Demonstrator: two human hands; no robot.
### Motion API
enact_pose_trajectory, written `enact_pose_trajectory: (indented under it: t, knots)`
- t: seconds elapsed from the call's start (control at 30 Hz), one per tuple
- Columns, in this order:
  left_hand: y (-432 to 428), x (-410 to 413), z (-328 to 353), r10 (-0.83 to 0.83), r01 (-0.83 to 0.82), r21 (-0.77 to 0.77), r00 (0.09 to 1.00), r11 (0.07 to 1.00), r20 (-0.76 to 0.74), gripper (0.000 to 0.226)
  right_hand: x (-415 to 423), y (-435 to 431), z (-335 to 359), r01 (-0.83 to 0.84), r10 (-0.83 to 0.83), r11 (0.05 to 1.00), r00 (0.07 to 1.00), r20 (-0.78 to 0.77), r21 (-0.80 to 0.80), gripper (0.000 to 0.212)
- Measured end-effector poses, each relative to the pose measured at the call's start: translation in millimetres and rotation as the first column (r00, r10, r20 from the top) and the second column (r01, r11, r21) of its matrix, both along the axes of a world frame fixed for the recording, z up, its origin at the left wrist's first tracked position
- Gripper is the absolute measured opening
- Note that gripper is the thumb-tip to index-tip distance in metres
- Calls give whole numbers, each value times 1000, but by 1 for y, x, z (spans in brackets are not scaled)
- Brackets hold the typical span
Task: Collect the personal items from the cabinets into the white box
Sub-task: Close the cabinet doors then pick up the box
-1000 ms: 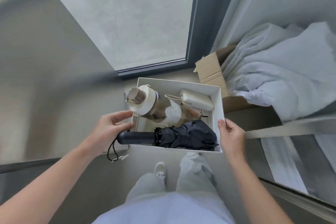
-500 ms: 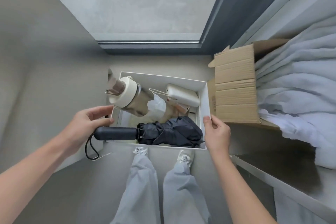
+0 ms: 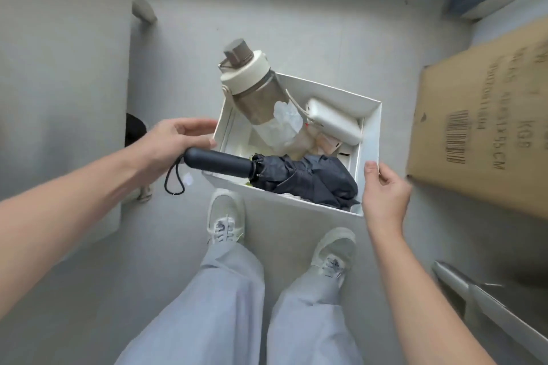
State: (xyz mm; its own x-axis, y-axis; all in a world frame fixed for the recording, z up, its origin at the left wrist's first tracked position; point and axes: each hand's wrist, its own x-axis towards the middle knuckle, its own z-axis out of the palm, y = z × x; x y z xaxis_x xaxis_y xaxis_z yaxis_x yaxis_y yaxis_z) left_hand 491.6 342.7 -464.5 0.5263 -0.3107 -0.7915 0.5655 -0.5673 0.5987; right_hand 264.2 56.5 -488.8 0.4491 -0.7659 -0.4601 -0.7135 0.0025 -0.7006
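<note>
I hold the white box (image 3: 372, 127) between both hands above the grey floor. My left hand (image 3: 175, 139) grips its left wall. My right hand (image 3: 384, 190) grips its near right corner. Inside lie a folded black umbrella (image 3: 296, 178), its handle sticking out over the left edge, a brown water bottle (image 3: 252, 86) with a cream lid leaning over the far left corner, and a white oblong case (image 3: 335, 121) with a cord. Crumpled white plastic and small beige items sit under them.
A large cardboard carton (image 3: 480, 127) stands to the right. A grey cabinet side (image 3: 59, 68) rises on the left. My white shoes (image 3: 225, 222) and grey trousers are below the box. A grey rail (image 3: 486, 305) runs at the lower right.
My view has tilted down from the window to the floor. Both hands have kept their hold on the box, which now hangs lower, over my feet, beside the carton.
</note>
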Motion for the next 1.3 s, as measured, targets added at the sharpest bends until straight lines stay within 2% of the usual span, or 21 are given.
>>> enact_pose_trajectory:
  t: [0.1, 0.27, 0.4, 0.53, 0.63, 0.77, 0.9, 0.97, 1.1, 1.2, 1.3]
  knots:
    - [-8, 3, -49, 0, -1, -12, 999, 1000, -42, 33, 4, -1, -47, -14, 15, 1000, 1000, 18, -19, 44]
    - [-7, -13, -95, 61, -64, -33, 994, 997, -96, 42, 2, -6, -88, 27, -27, 1000, 998, 49, -6, 42]
    - [-4, -38, -102, 161, -164, -14, 976, 986, -147, 51, -1, -2, -87, 61, -65, 994, 997, 45, 95, 24]
    - [-8, -44, -98, 207, -203, 41, 967, 978, -148, 39, -4, -5, -80, 19, -17, 988, 1000, -17, 151, 24]
    - [-12, -42, -93, 203, -188, 128, 972, 974, -118, 30, -8, -11, -75, 5, 9, 981, 997, -71, 195, 27]
    - [-17, -53, -86, 111, -99, 215, 993, 972, -44, 38, -19, -1, -63, -25, 49, 968, 995, -92, 248, 11]
    - [-16, -72, -81, 158, -144, 282, 987, 948, -26, 38, -39, 12, -53, 23, 8, 948, 995, -98, 318, 29]
    - [-15, -79, -81, 187, -167, 298, 981, 940, -40, 41, -44, 17, -52, 50, -26, 937, 997, -75, 345, 31]
    - [-16, -85, -86, 288, -269, 261, 957, 927, -36, 46, -45, 22, -54, 68, -54, 930, 997, -50, 361, 32]
    - [-13, -88, -91, 324, -306, 245, 945, 920, -36, 51, -44, 23, -61, 102, -87, 917, 995, -55, 386, 53]
    - [-15, -86, -94, 358, -342, 235, 934, 910, -26, 49, -36, 16, -67, 91, -81, 918, 996, -42, 386, 60]
